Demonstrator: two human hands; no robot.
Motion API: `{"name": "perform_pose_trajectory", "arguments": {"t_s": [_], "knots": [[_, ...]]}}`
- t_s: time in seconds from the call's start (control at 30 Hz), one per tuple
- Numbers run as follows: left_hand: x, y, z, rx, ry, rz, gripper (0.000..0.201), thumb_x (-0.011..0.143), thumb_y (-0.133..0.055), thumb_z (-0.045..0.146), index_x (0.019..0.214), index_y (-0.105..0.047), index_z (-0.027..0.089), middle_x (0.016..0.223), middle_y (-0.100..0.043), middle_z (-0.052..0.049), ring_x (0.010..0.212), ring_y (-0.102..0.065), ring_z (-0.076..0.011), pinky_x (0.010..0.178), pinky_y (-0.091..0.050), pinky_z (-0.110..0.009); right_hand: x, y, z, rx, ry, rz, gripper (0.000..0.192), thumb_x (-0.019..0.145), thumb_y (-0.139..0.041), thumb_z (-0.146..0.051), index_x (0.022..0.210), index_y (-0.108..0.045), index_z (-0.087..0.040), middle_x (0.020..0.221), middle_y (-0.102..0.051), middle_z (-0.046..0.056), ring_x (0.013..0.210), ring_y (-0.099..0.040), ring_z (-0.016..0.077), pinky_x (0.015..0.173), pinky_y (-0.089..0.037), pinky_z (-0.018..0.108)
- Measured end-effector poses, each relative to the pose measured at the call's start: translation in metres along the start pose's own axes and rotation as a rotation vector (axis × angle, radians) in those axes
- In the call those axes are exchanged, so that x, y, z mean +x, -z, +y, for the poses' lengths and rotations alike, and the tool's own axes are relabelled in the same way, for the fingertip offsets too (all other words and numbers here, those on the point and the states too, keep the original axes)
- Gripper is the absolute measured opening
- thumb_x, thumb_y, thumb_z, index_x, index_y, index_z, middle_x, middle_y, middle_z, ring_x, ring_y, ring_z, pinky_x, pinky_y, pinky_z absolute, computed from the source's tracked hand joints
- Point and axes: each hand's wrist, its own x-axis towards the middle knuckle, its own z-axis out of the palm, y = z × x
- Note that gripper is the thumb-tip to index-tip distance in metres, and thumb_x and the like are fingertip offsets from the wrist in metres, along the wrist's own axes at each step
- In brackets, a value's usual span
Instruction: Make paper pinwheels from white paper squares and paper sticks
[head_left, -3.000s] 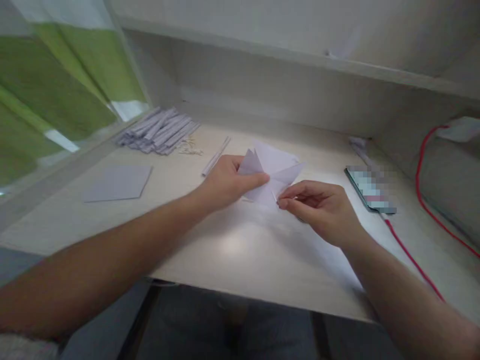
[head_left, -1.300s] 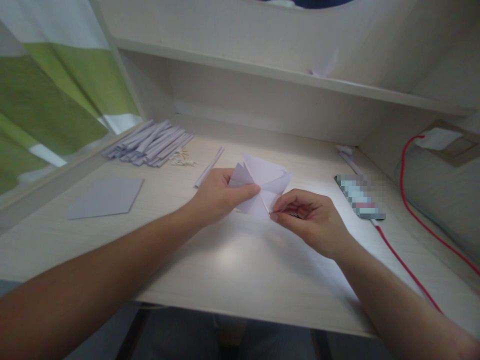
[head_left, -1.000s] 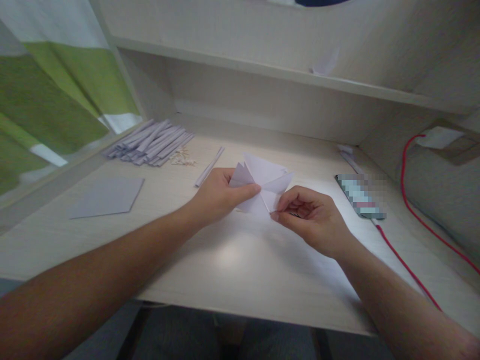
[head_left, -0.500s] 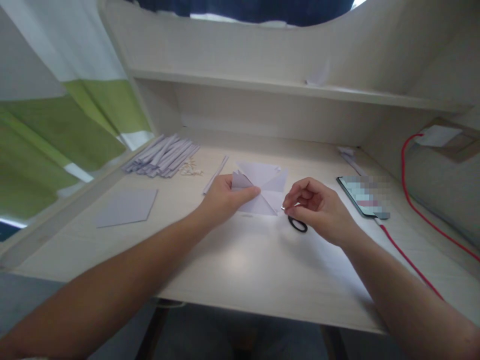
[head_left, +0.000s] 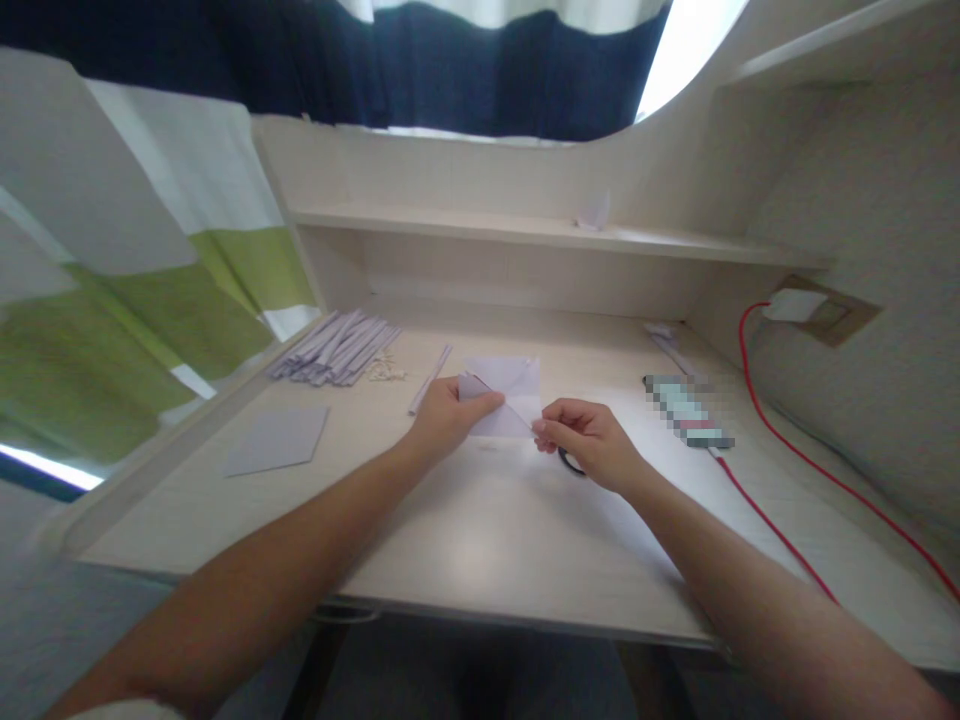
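My left hand [head_left: 450, 415] is closed around the left part of a square of white paper [head_left: 514, 375], its thumb pressing the middle. Folded flaps and slits run out from that centre, like a paper pinwheel. With thumb and fingers pinched, my right hand [head_left: 589, 440] grips the paper's lower right corner. Partly under the right hand lies a black loop [head_left: 570, 461], like a scissors handle; the rest of it is hidden. A thin rolled paper stick [head_left: 431, 380] rests on the desk just beyond my left hand.
A pile of rolled paper sticks [head_left: 337, 347] lies back left, with small pale sticks [head_left: 386, 369] beside it. Nearer is a flat paper square [head_left: 277, 442]. At right, a phone [head_left: 686, 408] has a red cable [head_left: 772, 522]. A shelf [head_left: 450, 228] spans the back.
My right hand has moved left to the paper and now pinches its lower right corner. My left hand still holds the paper. The camera view has tilted up.
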Motion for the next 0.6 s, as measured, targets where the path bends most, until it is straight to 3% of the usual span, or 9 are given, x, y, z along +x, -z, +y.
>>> {"name": "perform_pose_trajectory", "arguments": {"t_s": [0.13, 0.23, 0.27, 0.33, 0.43, 0.6], "knots": [[0.008, 0.004, -0.003, -0.003, -0.008, 0.074, 0.014, 0.068, -0.084, 0.025, 0.069, -0.077, 0.013, 0.068, -0.073, -0.004, 0.062, -0.064, -0.0165, 0.056, -0.046, -0.025, 0.0, 0.028, 0.003, -0.267, -0.108, 0.045, 0.039, 0.093, -0.067, -0.053, 0.106, -0.07, -0.017, 0.102, -0.076, 0.01, 0.088, -0.07, 0.0212, 0.076, -0.053, 0.032], [0.017, 0.009, -0.008, -0.036, -0.018, 0.12, 0.014, 0.068, -0.083, 0.023, 0.071, -0.075, 0.012, 0.067, -0.073, -0.006, 0.062, -0.065, -0.0173, 0.057, -0.047, -0.026, -0.005, 0.044, 0.007, -0.512, -0.303, -0.038, 0.026, 0.079, -0.088, -0.034, 0.081, -0.072, -0.014, 0.087, -0.075, 0.014, 0.085, -0.07, 0.0261, 0.076, -0.054, 0.036], [0.019, 0.01, -0.008, -0.052, -0.019, 0.129, 0.014, 0.068, -0.083, 0.022, 0.072, -0.075, 0.011, 0.068, -0.073, -0.006, 0.063, -0.066, -0.0181, 0.057, -0.048, -0.026, -0.006, 0.045, 0.007, -0.566, -0.357, -0.084, 0.024, 0.082, -0.088, -0.032, 0.083, -0.074, -0.013, 0.09, -0.075, 0.014, 0.087, -0.071, 0.0261, 0.078, -0.056, 0.037], [0.02, 0.009, -0.006, -0.088, -0.024, 0.128, 0.016, 0.067, -0.084, 0.022, 0.075, -0.075, 0.011, 0.071, -0.075, -0.008, 0.064, -0.067, -0.0196, 0.058, -0.05, -0.028, -0.006, 0.044, 0.006, -0.64, -0.44, -0.16, 0.024, 0.1, -0.074, -0.036, 0.112, -0.073, -0.016, 0.117, -0.074, 0.01, 0.1, -0.072, 0.0224, 0.087, -0.061, 0.039], [0.013, 0.006, 0.011, -0.133, -0.054, 0.119, 0.018, 0.067, -0.085, 0.022, 0.078, -0.076, 0.011, 0.076, -0.078, -0.01, 0.067, -0.07, -0.0204, 0.062, -0.053, -0.029, -0.001, 0.038, -0.001, -0.703, -0.522, -0.241, 0.036, 0.103, -0.07, -0.036, 0.134, -0.067, -0.017, 0.136, -0.067, 0.013, 0.114, -0.07, 0.0261, 0.096, -0.061, 0.046], [0.008, 0.005, 0.06, -0.168, -0.177, 0.075, 0.021, 0.067, -0.087, 0.024, 0.083, -0.08, 0.012, 0.088, -0.082, -0.012, 0.077, -0.074, -0.0226, 0.07, -0.057, -0.03, 0.003, 0.044, -0.005, -0.664, -0.557, -0.305, 0.037, 0.103, -0.071, -0.038, 0.132, -0.068, -0.015, 0.134, -0.068, 0.013, 0.113, -0.071, 0.0269, 0.095, -0.062, 0.046]]}}
